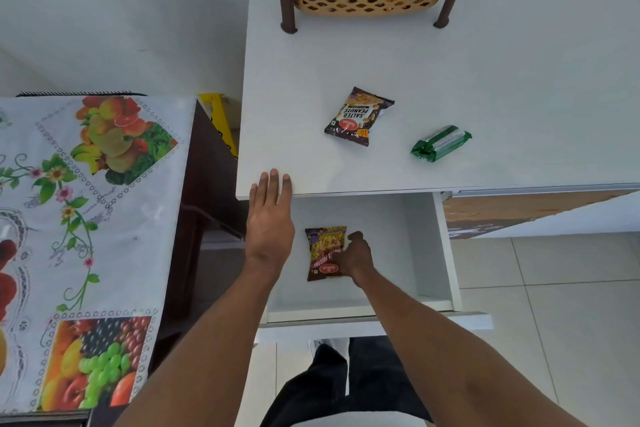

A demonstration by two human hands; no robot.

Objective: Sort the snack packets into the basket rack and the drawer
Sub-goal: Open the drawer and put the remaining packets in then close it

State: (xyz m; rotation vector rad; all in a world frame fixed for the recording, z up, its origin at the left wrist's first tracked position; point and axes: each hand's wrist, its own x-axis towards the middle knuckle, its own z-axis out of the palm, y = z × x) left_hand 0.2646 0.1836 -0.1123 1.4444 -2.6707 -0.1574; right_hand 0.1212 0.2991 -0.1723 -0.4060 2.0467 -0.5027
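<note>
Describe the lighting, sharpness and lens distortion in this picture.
Head view: soft, even light with no harsh glare; wide-angle bending curves the white counter edges; the salted peanuts packet prints sharp; the open drawer sits in shade, dimming the right hand on the dark red snack packet; the left hand is lit.

Bright, even daylight washes the white counter, nearly blowing it out toward the far right corner. Shadows stay soft and faint. Wide-angle bending bows the counter's edges; focus softens slightly at the frame's borders.
</note>
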